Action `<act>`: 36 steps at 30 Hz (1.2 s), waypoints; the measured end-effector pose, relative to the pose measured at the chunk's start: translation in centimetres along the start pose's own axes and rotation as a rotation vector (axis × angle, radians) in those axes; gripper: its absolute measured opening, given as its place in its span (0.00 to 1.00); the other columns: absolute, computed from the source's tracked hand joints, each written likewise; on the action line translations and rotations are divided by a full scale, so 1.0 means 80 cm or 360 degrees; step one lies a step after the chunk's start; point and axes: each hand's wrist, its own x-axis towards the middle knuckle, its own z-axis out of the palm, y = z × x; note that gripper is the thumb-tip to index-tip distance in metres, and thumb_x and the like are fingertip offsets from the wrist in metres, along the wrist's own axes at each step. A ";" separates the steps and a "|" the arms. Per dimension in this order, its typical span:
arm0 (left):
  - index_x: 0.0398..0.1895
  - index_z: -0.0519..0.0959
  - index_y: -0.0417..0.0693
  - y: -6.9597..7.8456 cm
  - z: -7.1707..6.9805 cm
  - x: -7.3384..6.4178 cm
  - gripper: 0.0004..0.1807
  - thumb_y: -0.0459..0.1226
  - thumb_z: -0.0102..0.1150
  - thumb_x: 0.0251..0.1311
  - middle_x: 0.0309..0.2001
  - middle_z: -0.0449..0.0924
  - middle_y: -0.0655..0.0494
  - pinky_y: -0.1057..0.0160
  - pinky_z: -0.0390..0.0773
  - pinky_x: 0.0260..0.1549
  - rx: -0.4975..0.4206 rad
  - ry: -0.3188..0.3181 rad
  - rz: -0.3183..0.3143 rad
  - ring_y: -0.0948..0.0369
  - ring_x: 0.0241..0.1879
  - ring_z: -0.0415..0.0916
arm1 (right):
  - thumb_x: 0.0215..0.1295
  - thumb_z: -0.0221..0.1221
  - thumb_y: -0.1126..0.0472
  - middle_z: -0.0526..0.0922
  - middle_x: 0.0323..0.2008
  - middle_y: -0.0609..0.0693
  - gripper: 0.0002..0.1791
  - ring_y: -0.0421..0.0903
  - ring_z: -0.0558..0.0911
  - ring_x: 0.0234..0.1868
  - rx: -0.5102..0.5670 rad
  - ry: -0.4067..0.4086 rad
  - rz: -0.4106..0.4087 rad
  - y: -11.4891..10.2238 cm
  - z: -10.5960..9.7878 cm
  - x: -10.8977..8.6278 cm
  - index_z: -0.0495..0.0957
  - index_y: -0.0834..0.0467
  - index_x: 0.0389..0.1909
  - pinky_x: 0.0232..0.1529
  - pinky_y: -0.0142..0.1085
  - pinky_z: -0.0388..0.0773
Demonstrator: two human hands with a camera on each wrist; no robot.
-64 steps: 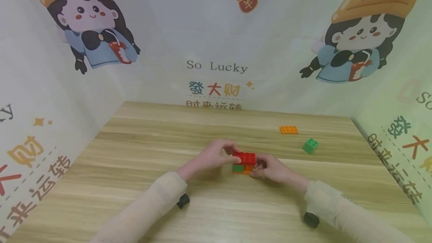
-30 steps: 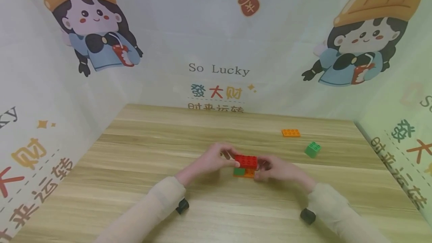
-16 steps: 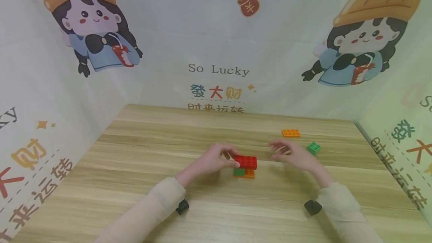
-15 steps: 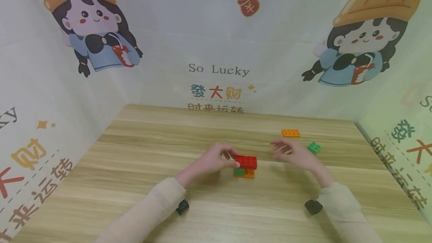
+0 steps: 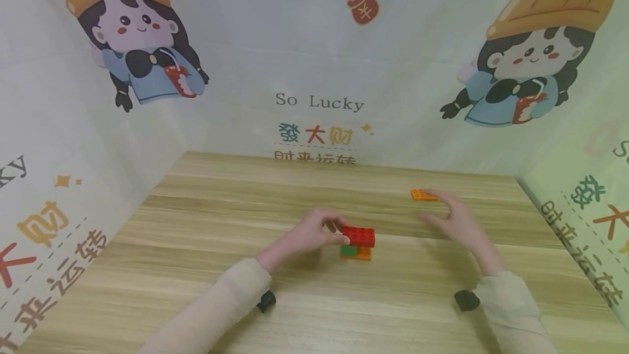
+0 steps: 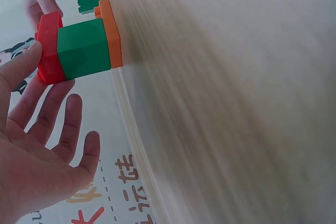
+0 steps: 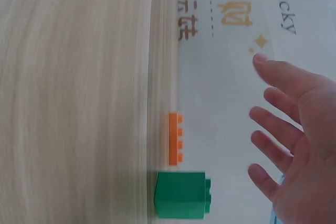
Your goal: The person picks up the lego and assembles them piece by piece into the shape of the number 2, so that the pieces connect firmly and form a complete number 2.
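My left hand pinches the red brick at its left end, thumb on the near side. That red brick tops a stack on the wooden table: under it are a green brick and an orange plate at the bottom. The red brick's right part overhangs the orange plate with a gap between. My right hand is spread with nothing in its fingers, over the table at the right. Near it lie a loose green brick, hidden by this hand in the head view, and a loose orange plate, studs up.
The wooden table runs back to a printed cloth wall, with cloth on the left and right sides too. A black wrist device hangs under the right sleeve, another black device under the left.
My right hand has let go of the stack's right side and moved right and back toward the loose green brick and orange plate. The left hand keeps its hold on the red brick.
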 end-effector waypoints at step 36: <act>0.46 0.85 0.52 0.002 0.001 0.000 0.15 0.40 0.72 0.55 0.42 0.86 0.58 0.64 0.75 0.42 -0.0005 0.0009 0.0001 0.64 0.38 0.76 | 0.67 0.62 0.51 0.59 0.69 0.77 0.44 0.79 0.64 0.64 -0.0316 -0.0228 0.0251 0.061 -0.043 -0.026 0.52 0.66 0.74 0.57 0.74 0.63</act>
